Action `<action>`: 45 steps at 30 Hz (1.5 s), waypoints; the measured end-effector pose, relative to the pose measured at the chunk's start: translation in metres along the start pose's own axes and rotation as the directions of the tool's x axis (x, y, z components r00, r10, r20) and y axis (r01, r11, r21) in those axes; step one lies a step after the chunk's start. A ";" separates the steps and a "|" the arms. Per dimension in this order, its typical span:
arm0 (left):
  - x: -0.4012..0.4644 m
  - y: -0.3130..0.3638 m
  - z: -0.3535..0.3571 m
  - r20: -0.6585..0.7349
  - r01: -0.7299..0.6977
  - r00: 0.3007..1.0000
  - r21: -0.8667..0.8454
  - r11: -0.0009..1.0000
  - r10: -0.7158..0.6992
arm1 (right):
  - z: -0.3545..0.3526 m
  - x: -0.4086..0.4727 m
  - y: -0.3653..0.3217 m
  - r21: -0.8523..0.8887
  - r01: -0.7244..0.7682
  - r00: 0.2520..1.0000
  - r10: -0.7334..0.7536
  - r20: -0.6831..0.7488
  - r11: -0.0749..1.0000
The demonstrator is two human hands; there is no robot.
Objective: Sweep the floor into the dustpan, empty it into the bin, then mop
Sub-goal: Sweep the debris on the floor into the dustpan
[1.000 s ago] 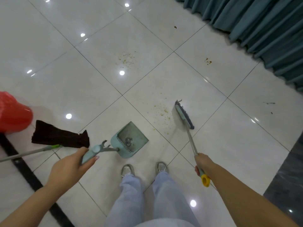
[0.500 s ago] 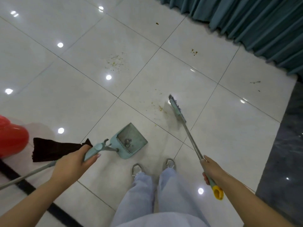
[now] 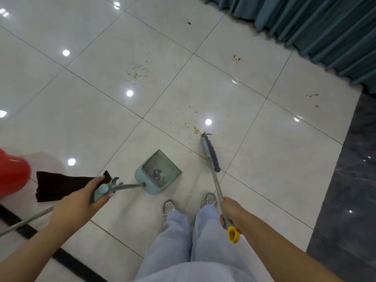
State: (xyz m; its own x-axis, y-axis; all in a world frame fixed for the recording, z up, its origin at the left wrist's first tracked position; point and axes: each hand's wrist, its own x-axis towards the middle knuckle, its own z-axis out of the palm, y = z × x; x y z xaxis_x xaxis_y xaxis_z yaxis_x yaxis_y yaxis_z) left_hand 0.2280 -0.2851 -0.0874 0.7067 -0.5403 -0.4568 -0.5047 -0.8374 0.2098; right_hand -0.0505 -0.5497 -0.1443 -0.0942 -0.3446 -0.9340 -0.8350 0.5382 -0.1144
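**Crumbs may scatter past the pan**

Sweeping risks flicking the yellowish crumbs [image 3: 192, 129] sideways: the grey-bristled broom [image 3: 210, 153] sits right, the teal plastic dustpan [image 3: 159, 173] nearer left. Left hand [image 3: 81, 197] wraps its handle; right hand [image 3: 231, 211] wraps the broomstick.

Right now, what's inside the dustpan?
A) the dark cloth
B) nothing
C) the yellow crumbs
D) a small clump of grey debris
D: a small grey clump sits in the dustpan near its comb teeth, while the yellow crumbs lie out on the floor tiles by the broom head and the dark cloth lies apart to the left.
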 end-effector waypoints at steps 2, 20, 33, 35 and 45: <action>-0.002 -0.007 -0.001 0.034 -0.033 0.999 0.037 0.999 0.032 | 0.000 -0.007 -0.005 0.053 -0.023 0.999 0.021 0.034 0.998; -0.011 -0.032 0.008 0.018 0.073 0.997 0.032 0.997 -0.074 | -0.016 -0.006 -0.014 0.078 -0.058 0.998 0.058 -0.006 0.995; 0.028 0.032 0.002 -0.090 -0.024 0.996 -0.100 0.995 0.015 | -0.030 -0.037 -0.030 0.030 0.064 0.995 -0.066 0.075 0.997; 0.035 0.050 -0.005 -0.126 -0.079 0.990 -0.105 0.991 0.066 | -0.046 -0.031 -0.039 -0.049 0.118 0.992 -0.115 0.052 0.992; 0.068 0.140 -0.022 -0.218 -0.077 0.975 -0.186 0.980 0.035 | -0.094 0.057 -0.154 -0.419 0.321 0.936 -0.351 0.005 0.849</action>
State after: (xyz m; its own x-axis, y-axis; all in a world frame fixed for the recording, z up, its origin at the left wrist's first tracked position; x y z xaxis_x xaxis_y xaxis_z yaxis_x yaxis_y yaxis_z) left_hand 0.2162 -0.4412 -0.0696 0.7796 -0.5745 -0.2494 -0.4568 -0.7940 0.4011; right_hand 0.0214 -0.7243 -0.1476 0.2078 -0.5076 -0.8362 -0.9667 0.0241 -0.2549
